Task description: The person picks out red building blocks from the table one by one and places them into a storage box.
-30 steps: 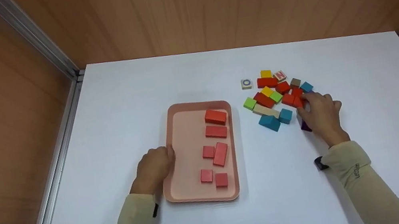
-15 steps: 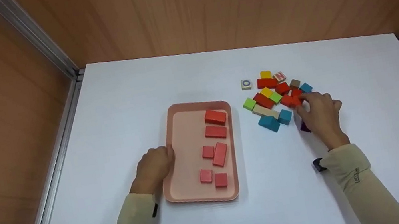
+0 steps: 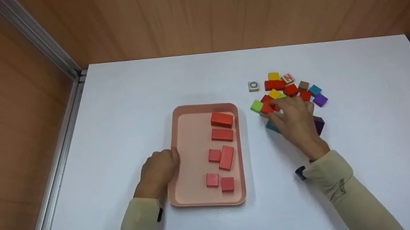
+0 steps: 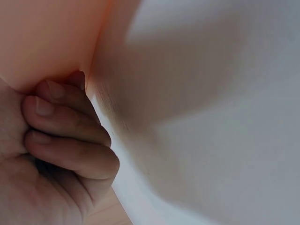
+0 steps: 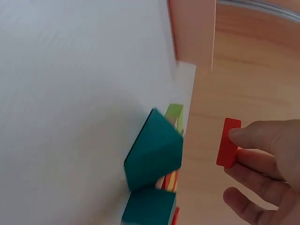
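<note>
My left hand (image 3: 159, 170) grips the left rim of a pink tray (image 3: 192, 138); its curled fingers lie against the tray's edge in the left wrist view. Several red and pinkish-red blocks (image 3: 222, 134) lie along the tray's right half. My right hand (image 3: 297, 124) pinches a red block (image 5: 228, 143) between thumb and fingers, raised over the loose block pile right of the tray. Under and around that hand are a teal wedge-like block (image 5: 154, 152), a second teal block (image 5: 149, 206) and a dark purple block (image 3: 319, 125), partly hidden by the hand in the head view.
Behind the right hand lie more blocks: a yellow cube (image 3: 273, 76), a green cube (image 3: 256, 106), a purple cube (image 3: 320, 100), a blue cube (image 3: 315, 90) and letter tiles (image 3: 253, 86). Wooden panels (image 3: 211, 5) stand behind and beside the white table (image 3: 122, 91).
My right hand has moved left across the pile, carrying a red block from the pile's right side. The purple cube is now uncovered. My left hand and the tray stay put.
</note>
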Available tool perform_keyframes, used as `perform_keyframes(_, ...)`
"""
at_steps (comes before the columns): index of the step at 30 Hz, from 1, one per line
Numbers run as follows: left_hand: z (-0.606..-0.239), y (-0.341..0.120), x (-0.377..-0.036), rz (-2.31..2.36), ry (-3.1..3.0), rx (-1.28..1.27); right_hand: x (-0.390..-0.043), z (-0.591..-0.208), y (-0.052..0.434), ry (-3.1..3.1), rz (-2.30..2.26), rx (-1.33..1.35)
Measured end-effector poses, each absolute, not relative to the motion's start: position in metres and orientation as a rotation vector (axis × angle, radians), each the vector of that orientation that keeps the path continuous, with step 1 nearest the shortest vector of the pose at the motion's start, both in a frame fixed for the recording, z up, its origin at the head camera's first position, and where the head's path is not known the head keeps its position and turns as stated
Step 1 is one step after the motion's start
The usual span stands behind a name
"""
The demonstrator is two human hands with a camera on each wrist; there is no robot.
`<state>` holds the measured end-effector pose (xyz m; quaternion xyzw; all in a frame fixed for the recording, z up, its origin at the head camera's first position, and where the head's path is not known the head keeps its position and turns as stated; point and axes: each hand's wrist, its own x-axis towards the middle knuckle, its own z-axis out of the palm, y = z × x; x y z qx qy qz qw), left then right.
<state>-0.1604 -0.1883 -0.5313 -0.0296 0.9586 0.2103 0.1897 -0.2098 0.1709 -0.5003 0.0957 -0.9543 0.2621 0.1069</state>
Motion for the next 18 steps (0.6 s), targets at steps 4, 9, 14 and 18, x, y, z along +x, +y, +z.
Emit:
perform_keyframes(4, -0.530, -0.187, -0.160, 0.618, 2.681, -0.107, -0.208, -0.500, 0.143, -2.759, 0.788, 0.411)
perform_keyframes(9, -0.531, -0.184, -0.161, 0.656, 2.666, -0.128, -0.205, -0.500, 0.111, -2.751, 0.783, 0.505)
perform_keyframes(14, -0.532, -0.181, -0.161, 0.644, 2.681, -0.124, -0.201, -0.501, 0.085, -2.768, 0.763, 0.579)
perform_keyframes(18, -0.534, -0.181, -0.162, 0.630, 2.713, -0.097, -0.198, -0.505, 0.071, -2.774, 0.776, 0.681)
